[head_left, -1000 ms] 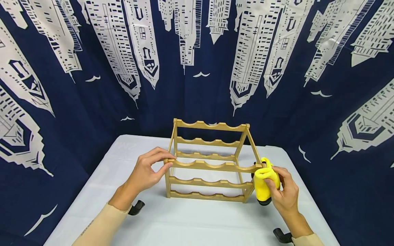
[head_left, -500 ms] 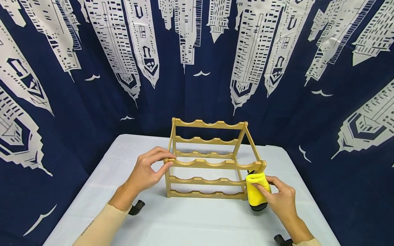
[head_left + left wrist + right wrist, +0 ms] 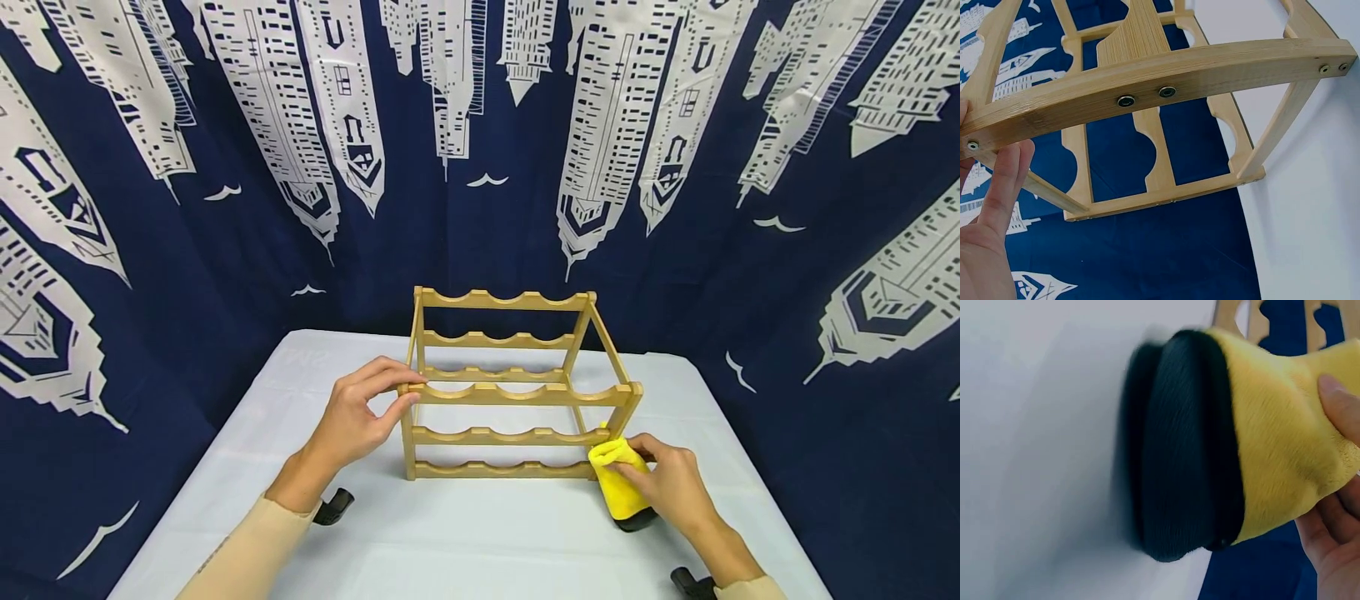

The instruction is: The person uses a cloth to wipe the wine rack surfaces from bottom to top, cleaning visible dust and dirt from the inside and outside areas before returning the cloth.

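A bamboo-coloured wooden bottle rack with scalloped bars stands on the table. My left hand pinches its near left top corner between thumb and fingers. In the left wrist view, those fingers sit at the end of the rack's side rail, which has metal screws. Folded in my right hand is a yellow plush cloth, gripped between thumb and fingers around the lower part of the near right post. Its black end hangs loose over the tabletop in the right wrist view.
A white cloth covers the table. Behind and beside it hangs a dark blue curtain printed with white buildings and birds. Black wrist-camera mounts show near both wrists.
My right hand has slid the yellow cloth down the near right post and slightly left, uncovering the top right corner. The left hand stays at its corner. The rack's right end has shifted slightly.
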`<state>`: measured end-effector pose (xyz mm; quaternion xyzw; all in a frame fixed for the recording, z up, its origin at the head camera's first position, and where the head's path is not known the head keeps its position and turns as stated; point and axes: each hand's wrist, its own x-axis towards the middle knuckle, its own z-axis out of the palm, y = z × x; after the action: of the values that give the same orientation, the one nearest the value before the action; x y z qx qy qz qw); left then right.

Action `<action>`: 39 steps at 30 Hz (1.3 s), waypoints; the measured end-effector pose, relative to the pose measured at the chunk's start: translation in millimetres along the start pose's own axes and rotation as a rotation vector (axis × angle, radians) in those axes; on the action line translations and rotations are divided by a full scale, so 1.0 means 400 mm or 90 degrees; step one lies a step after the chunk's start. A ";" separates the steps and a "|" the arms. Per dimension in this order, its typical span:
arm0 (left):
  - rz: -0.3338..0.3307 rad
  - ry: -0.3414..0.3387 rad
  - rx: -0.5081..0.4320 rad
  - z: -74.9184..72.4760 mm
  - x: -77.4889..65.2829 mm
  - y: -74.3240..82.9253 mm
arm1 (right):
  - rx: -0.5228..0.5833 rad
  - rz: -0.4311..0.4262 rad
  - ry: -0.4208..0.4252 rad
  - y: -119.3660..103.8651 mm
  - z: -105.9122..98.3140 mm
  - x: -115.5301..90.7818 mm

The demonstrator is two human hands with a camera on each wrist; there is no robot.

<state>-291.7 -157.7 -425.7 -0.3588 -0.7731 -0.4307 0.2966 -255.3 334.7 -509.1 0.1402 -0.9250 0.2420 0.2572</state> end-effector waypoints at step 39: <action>-0.046 0.003 0.000 -0.013 0.010 -0.008 | -0.189 -0.082 -0.178 0.188 -0.021 -0.029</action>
<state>-295.7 -162.4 -421.8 -0.3297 -0.7847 -0.4422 0.2829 -271.2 404.0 -537.6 0.1920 -0.9663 0.0642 0.1589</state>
